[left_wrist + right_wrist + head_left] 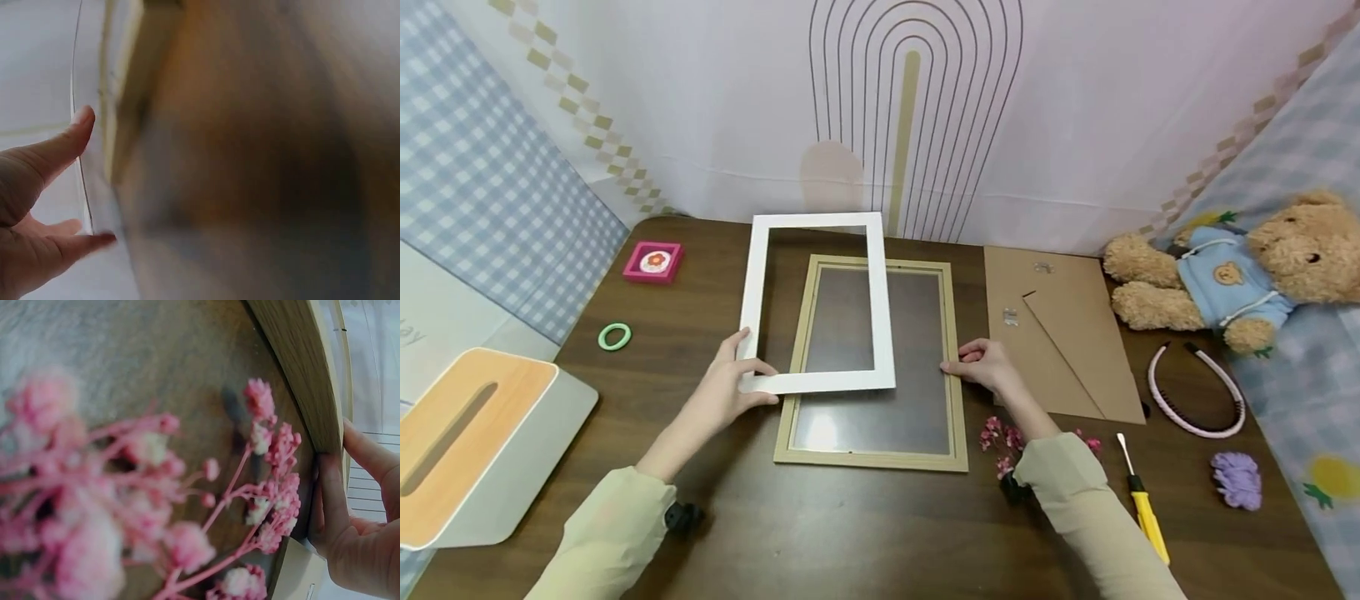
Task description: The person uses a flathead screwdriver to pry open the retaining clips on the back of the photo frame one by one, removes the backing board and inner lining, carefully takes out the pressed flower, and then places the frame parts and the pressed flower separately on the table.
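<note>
My left hand (726, 387) grips the lower left corner of a white picture mat (882, 308), thumb toward the near edge. The mat is a rectangular border with an open middle, and it overlaps the upper left of a light wooden picture frame (957, 429) in the head view. A transparent pane (913, 417) fills that frame, which lies on the table. On the frame's right side, my right hand (988, 367) pinches the rail between thumb and fingers. The right wrist view shows the same grip on the wooden rail (306, 356). Much of the left wrist view is blurred.
A brown backing board (1067, 333) with metal hangers lies right of the frame. Pink flowers (1000, 437) sit beneath my right forearm. Further right are a screwdriver (1142, 504), headband (1198, 429), scrunchie (1236, 481) and teddy bear (1232, 275). A tissue box (527, 467) stands at left.
</note>
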{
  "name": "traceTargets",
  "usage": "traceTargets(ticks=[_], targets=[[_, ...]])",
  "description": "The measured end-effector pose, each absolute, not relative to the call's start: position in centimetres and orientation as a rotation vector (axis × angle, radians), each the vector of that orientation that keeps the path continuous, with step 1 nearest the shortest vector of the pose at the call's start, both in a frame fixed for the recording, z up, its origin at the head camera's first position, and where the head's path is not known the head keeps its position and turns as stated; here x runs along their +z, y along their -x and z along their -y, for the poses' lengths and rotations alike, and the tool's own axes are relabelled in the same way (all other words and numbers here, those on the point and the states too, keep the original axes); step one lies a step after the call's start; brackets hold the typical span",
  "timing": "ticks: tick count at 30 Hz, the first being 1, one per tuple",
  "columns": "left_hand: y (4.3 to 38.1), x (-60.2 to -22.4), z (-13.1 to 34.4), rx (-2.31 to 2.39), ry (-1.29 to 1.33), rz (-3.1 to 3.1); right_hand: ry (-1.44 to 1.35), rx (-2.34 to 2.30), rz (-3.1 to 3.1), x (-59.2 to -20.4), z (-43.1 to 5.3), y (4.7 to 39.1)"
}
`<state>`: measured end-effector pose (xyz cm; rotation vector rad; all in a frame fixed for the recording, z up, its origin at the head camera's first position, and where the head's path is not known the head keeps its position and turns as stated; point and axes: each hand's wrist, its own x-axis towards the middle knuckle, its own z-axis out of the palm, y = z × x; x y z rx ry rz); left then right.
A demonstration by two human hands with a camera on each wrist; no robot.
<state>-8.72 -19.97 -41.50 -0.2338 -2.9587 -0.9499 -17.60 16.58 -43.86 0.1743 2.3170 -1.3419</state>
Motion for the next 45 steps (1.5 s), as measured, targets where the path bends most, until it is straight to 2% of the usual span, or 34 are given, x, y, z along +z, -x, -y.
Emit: traceTargets(ticks=[11,26,40,45], targets=[[10.9,-43.2,24.1,-0.947,0.158,3.071,-0.216,-1.324,-2.333,-43.2,-17.7,16.9],[9.7,-42.8,30.6,-0.923,0.083,3.14,-0.248,-1.178,-2.335,-42.7,-18.8,16.6],[8.8,-42.3,32.7,-0.855,0.062,3.204,-0.17,-1.141,-2.412,-42.5,-18.0,16.8],[8.8,-41.5,31.3,-0.792,0.077,3.199,-0.091,-1.026,-2.534,-42.3,-17.4,16.8]])
